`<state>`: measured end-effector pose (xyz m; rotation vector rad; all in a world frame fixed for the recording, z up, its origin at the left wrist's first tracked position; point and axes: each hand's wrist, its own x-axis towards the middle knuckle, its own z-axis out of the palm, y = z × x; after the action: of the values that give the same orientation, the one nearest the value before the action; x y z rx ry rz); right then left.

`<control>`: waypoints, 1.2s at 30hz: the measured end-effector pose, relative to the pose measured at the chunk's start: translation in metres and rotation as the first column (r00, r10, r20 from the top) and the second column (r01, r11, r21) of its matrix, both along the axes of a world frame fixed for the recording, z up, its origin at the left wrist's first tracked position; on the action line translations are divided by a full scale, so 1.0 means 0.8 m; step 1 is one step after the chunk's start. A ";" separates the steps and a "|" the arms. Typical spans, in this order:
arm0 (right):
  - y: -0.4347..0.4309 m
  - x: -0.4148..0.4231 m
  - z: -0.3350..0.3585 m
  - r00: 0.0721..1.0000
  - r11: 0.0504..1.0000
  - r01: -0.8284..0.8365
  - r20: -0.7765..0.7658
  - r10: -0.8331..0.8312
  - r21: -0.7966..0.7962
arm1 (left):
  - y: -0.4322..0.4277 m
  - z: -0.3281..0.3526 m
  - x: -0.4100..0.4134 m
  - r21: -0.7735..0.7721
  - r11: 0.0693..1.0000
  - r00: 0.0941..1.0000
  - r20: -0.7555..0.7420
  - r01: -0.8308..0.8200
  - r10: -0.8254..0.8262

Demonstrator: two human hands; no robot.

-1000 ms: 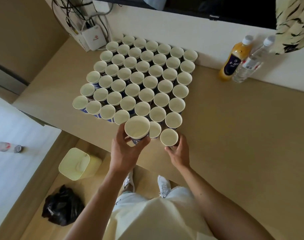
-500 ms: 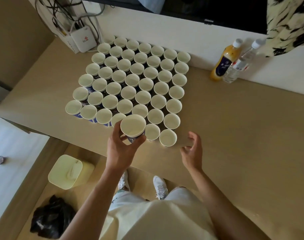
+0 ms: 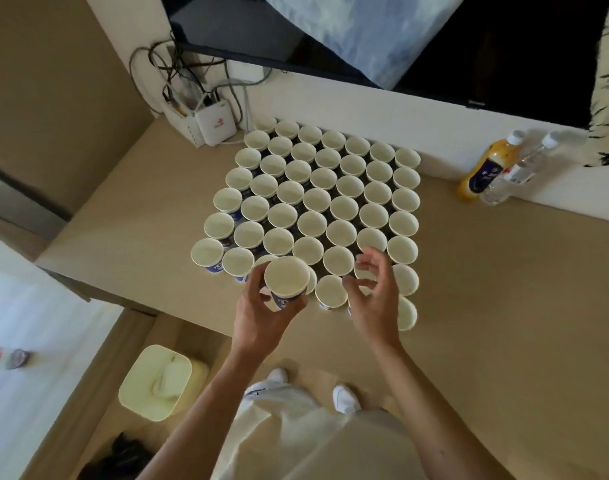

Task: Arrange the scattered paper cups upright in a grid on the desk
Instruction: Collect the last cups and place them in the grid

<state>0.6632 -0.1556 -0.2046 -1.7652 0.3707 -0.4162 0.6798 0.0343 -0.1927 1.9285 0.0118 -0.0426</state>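
Several white paper cups with blue print stand upright in a tight grid [image 3: 316, 202] on the beige desk [image 3: 503, 289]. My left hand [image 3: 261, 317] grips a raised paper cup [image 3: 286, 279] by its lower body, above the grid's near left edge. My right hand [image 3: 374, 299] hovers over the near row with fingers spread and loosely curled, holding nothing. It hides part of a front cup [image 3: 406, 313] and the cup behind it. Another near-row cup [image 3: 330, 292] stands between my hands.
An orange juice bottle [image 3: 486, 171] and a clear water bottle [image 3: 517, 174] lean at the back right wall. A white router [image 3: 215, 125] with cables sits at the back left. A dark screen [image 3: 469, 46] hangs above. A pale bin [image 3: 157, 382] stands below the desk edge.
My right hand has let go of the front corner cup, drawn back, then moved left and forward over the near row. My left hand still holds its cup raised. The camera tilted upward.
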 end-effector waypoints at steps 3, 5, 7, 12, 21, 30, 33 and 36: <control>0.073 0.028 -0.003 0.995 0.995 -0.099 -0.007 0.099 -0.026 | 0.066 -0.019 0.017 0.027 0.997 0.997 -0.023 -0.069 0.070; 0.100 0.038 -0.004 0.989 0.989 -0.147 -0.021 0.146 -0.027 | 0.091 -0.029 0.021 0.032 0.993 0.993 -0.046 -0.110 0.111; 0.131 0.051 -0.010 0.982 0.983 -0.183 -0.052 0.181 -0.030 | 0.124 -0.044 0.027 0.035 0.988 0.986 -0.065 -0.149 0.151; 0.178 0.063 -0.027 0.970 0.974 -0.222 -0.107 0.216 -0.047 | 0.186 -0.100 0.040 0.112 0.971 0.971 -0.090 -0.213 0.223; 0.187 0.059 -0.030 0.969 0.980 -0.189 -0.173 0.175 -0.068 | 0.211 -0.164 0.063 0.162 0.955 0.952 -0.143 -0.247 0.270; 0.181 0.056 -0.029 0.972 0.983 -0.162 -0.187 0.144 -0.087 | 0.204 -0.171 0.087 0.158 0.963 0.965 -0.118 -0.216 0.236; 0.180 0.057 -0.030 0.973 0.986 -0.148 -0.191 0.130 -0.081 | 0.204 -0.173 0.089 0.164 0.964 0.966 -0.119 -0.209 0.229; 0.179 0.055 -0.032 0.972 0.989 -0.135 -0.202 0.119 -0.067 | 0.203 -0.171 0.090 0.169 0.965 0.968 -0.117 -0.201 0.222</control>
<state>0.7076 -0.0122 -0.2303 -1.9038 0.3825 -0.1669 0.7519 0.1969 -0.3296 2.0678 0.3210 -0.0293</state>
